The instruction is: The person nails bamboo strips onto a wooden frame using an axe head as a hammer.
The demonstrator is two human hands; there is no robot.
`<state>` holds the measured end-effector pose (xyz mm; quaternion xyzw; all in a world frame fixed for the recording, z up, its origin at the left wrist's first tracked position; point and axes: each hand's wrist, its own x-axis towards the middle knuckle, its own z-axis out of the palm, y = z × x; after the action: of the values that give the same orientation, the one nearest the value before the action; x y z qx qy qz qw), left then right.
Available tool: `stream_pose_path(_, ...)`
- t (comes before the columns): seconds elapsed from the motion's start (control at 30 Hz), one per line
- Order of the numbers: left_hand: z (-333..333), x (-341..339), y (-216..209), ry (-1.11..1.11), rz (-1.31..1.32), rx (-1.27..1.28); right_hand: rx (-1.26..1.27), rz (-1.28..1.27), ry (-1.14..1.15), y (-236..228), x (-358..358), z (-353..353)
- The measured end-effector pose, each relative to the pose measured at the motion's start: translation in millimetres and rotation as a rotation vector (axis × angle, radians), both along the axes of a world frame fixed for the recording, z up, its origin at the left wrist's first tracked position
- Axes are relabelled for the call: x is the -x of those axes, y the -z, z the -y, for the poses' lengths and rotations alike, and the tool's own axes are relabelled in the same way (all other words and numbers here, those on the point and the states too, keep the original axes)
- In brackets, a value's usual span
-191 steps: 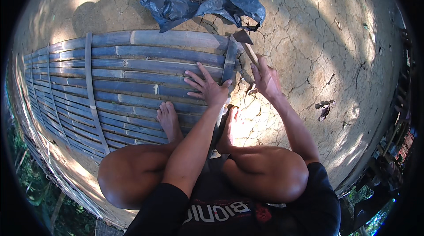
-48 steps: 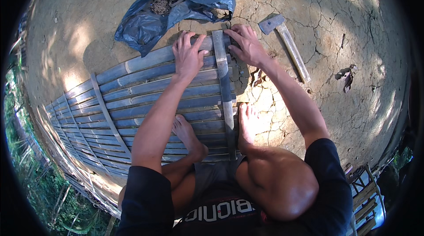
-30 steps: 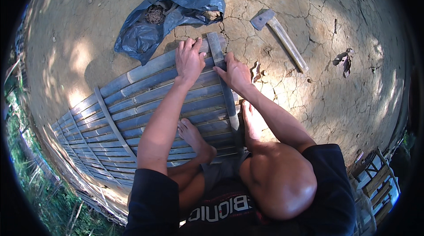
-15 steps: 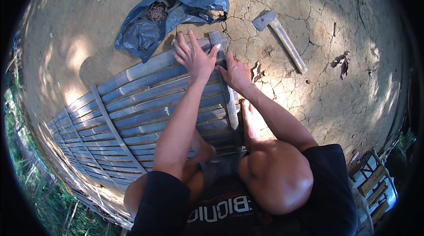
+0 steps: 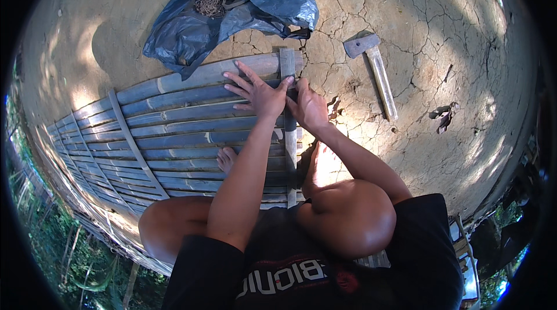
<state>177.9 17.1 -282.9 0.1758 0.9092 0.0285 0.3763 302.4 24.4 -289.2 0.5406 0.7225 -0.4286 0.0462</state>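
Bamboo panel (image 5: 188,114), open ground (image 5: 420,156) past edge

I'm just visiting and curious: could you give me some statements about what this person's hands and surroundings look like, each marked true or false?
1. The right hand is at the crosswise strip. True.
2. The left hand is clenched in a fist. False: the left hand has its fingers spread over the bamboo slats.
3. The wooden-handled tool lies on the cracked ground. True.
4. The dark plastic bag is closed, hiding everything inside. False: the bag lies open, with a brownish clump showing.
5. The left foot wears a shoe. False: the left foot is bare.
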Motion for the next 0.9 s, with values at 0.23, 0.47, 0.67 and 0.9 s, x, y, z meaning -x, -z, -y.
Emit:
stream_pose_path(0.23,-15.0,4.9,-10.7,-0.06,0.094,0.107,-0.299,0.115,0.346,-25.2,-96.9,-62.0)
stream_pose_path(0.47,-15.4,5.3,-3.4,-0.065,0.111,0.107,-0.322,0.298,0.227,28.8,-175.5,-85.5)
stream_pose_path(0.67,-15.0,6.0,-10.6,-0.063,0.139,0.095,-0.475,0.332,0.186,1.2,-133.0,-88.8)
stream_pose_path(0.9,-5.5,3.1,-8.7,-0.053,0.133,0.003,-0.354,-0.355,-0.127,-6.2,-39.3,-84.2)
